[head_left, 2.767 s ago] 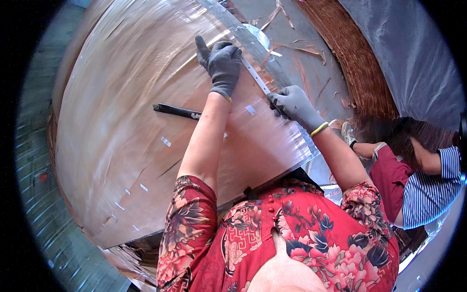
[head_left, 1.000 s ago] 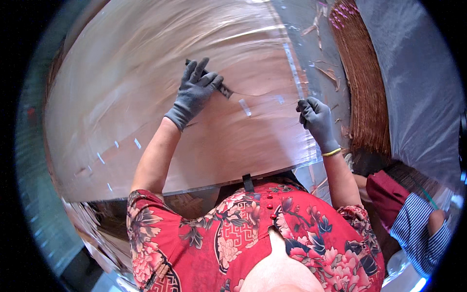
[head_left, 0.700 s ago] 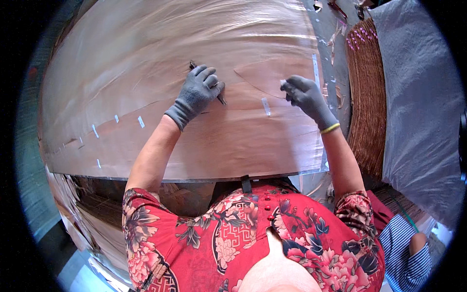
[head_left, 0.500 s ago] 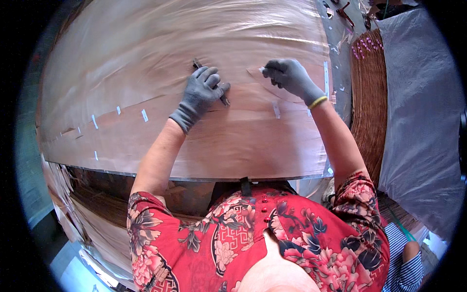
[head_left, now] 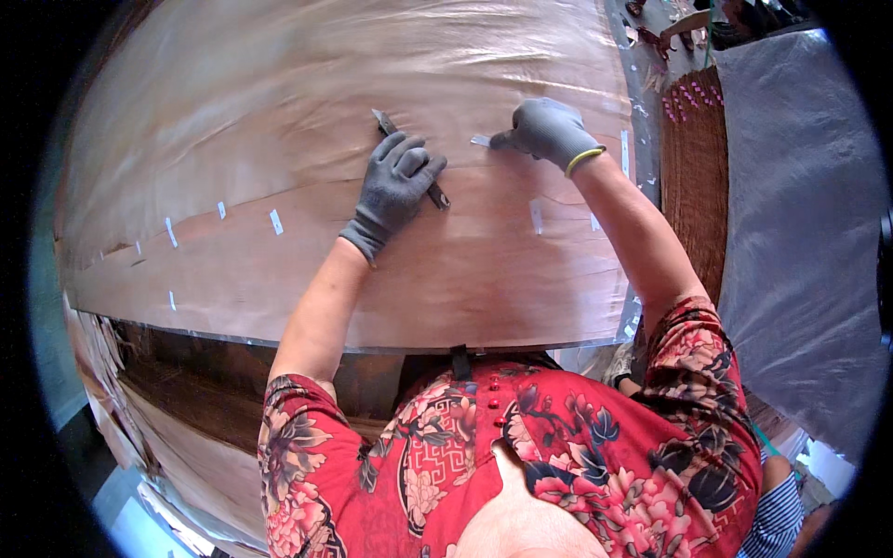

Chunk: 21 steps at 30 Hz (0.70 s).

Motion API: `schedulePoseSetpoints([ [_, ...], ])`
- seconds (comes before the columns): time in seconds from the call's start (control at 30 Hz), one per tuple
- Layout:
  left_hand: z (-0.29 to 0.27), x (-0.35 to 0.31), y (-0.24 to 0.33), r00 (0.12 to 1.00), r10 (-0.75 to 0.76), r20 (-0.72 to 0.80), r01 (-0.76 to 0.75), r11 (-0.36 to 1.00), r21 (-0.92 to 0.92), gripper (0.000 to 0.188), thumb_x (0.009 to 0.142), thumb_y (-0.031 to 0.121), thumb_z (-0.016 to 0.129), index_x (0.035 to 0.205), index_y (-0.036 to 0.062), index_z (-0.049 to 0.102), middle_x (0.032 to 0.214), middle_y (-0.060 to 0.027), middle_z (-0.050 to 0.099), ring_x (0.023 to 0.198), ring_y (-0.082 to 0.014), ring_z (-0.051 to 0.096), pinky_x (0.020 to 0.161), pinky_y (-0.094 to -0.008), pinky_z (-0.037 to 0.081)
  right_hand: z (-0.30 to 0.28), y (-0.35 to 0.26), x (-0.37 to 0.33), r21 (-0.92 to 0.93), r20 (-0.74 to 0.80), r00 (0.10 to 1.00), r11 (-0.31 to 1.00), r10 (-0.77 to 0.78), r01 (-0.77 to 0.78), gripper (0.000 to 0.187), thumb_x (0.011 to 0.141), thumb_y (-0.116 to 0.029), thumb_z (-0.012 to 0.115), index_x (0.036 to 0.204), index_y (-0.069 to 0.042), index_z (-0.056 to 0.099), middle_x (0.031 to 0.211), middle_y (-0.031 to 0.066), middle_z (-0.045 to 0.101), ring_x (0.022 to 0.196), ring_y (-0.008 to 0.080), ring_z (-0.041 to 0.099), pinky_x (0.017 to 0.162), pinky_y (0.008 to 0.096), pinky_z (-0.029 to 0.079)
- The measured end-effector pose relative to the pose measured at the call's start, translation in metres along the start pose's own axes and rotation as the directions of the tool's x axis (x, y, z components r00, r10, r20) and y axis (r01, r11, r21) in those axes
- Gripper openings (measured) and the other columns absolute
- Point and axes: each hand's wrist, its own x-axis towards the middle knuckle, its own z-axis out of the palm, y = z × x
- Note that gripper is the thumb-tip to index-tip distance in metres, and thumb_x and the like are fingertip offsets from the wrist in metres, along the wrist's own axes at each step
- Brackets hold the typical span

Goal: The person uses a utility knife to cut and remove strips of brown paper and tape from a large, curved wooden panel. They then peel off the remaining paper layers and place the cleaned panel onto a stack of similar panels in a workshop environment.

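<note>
A wide sheet of thin wood veneer point(head_left: 437, 288) lies before me, with a seam running across it. My left hand point(head_left: 393, 186), in a grey glove, is closed round a dark utility knife point(head_left: 383, 122) and rests on the sheet. The knife's blade end points away from me; its other end sticks out beyond my thumb. To the right, my gloved right hand point(head_left: 549, 133) is closed, pressing one end of a short white tape strip point(head_left: 480, 140) against the veneer near the seam. Its curled fingers are partly hidden under the hand.
Several tape pieces, such as a white strip point(head_left: 276, 221), stick to the sheet. Right of the table stands a tall veneer stack point(head_left: 693, 186) with pink marks, beside a grey plastic cover point(head_left: 800, 223). Brown sheets point(head_left: 205, 391) lie below the table's near edge. Striped cloth on another person point(head_left: 779, 511) shows lower right.
My right hand has come down and slightly left, bringing the tape strip from the raised fingers onto the veneer. My left hand has shifted slightly right and nearer, still holding the knife.
</note>
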Motion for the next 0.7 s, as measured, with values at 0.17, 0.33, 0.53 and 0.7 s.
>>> schedulePoseSetpoints([
  [0.17, 0.003, 0.012, 0.010, 1.000, -0.013, 0.018, 0.013, 1.000, 0.021, 0.029, 0.061, 0.011, 0.061, 0.090, 0.0090, 0.064, 0.084, -0.0070, 0.054, 0.093, -0.0280, 0.057, 0.085, -0.0453, 0.045, 0.011, -0.005, -0.006, 0.069, -0.332, 0.933, 0.983, -0.138, 0.170, 0.043, 0.073, -0.051, 0.061, 0.072, -0.009, 0.068, 0.073, 0.0150, 0.064, 0.069, 0.0300, 0.064, 0.062, 0.0411, 0.049],
  [0.33, 0.002, 0.003, -0.008, 1.000, 0.023, 0.005, -0.023, 0.999, 0.022, 0.027, 0.062, 0.010, 0.062, 0.089, 0.0074, 0.064, 0.083, -0.0075, 0.053, 0.093, -0.0283, 0.056, 0.083, -0.0457, 0.044, 0.031, -0.043, 0.009, 0.299, -0.229, 0.971, 0.954, 0.062, 0.009, 0.043, 0.074, -0.051, 0.060, 0.086, -0.010, 0.067, 0.084, 0.0155, 0.065, 0.078, 0.0324, 0.063, 0.068, 0.0421, 0.050],
  [0.53, 0.009, 0.047, 0.037, 1.000, 0.015, 0.022, -0.016, 0.998, 0.057, 0.028, 0.062, 0.007, 0.064, 0.090, 0.0068, 0.064, 0.083, -0.0067, 0.052, 0.092, -0.0285, 0.056, 0.084, -0.0457, 0.043, 0.042, 0.114, -0.080, 0.223, -0.812, 0.582, 0.942, 0.038, 0.250, 0.063, 0.078, -0.041, 0.061, 0.129, -0.008, 0.042, 0.129, 0.0178, 0.044, 0.119, 0.0323, 0.041, 0.102, 0.0422, 0.027],
  [0.7, 0.014, 0.050, 0.036, 0.997, -0.001, 0.080, -0.003, 0.999, 0.053, 0.029, 0.062, 0.007, 0.065, 0.091, 0.0067, 0.063, 0.083, -0.0070, 0.053, 0.092, -0.0291, 0.056, 0.082, -0.0460, 0.043, 0.106, 0.159, -0.081, 0.184, -0.671, 0.731, 0.983, 0.127, -0.002, 0.071, 0.082, -0.041, 0.052, 0.135, -0.001, 0.029, 0.143, 0.0168, 0.024, 0.132, 0.0313, 0.023, 0.109, 0.0397, 0.014],
])
